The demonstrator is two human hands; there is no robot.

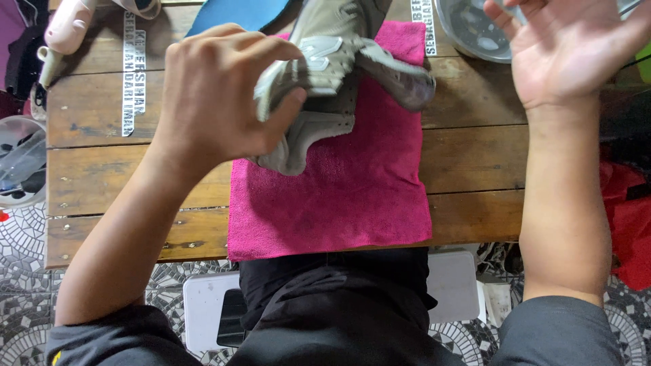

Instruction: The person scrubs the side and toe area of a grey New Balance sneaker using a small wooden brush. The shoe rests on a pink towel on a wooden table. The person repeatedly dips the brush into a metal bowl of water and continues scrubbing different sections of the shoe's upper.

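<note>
My left hand grips the side of a grey sneaker, thumb pressed against its upper. The shoe lies tilted on a bright pink towel spread over a wooden table. Held up at the upper right, my right hand is open with fingers spread, palm facing me, and it holds nothing. It hovers near a metal bowl at the table's far edge.
A blue insole lies behind the shoe. A pale pink object rests at the far left corner. A clear plastic container stands left of the table, red fabric at the right. Below are mosaic floor tiles and a white stool.
</note>
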